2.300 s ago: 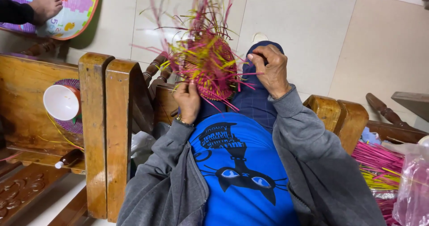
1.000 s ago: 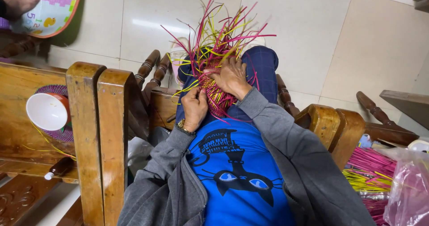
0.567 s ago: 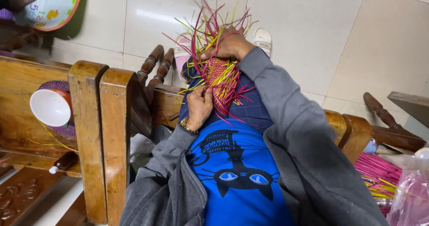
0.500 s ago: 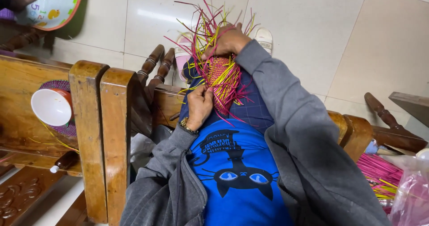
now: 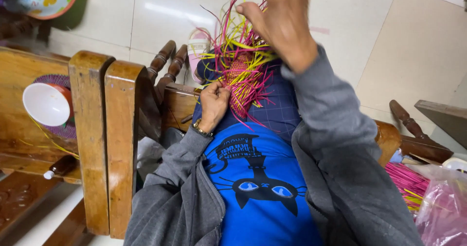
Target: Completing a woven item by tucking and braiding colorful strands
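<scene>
On your lap, your left hand (image 5: 214, 102) pinches the light, springy woven piece (image 5: 241, 78) at its stiff core while your raised right hand (image 5: 279, 22) draws a strand (image 5: 228, 5).

Left hands (image 5: 213, 102): low over lap, fingers curled shut in a loose fist, knuckles up, wrist bent, band on wrist. Forearm in grey sleeve, elbow tucked near left side. Right hands (image 5: 282, 24): raised far and high, back toward camera, fingers bent downward, slightly blurred. Right arm extended, sleeve grey.
</scene>
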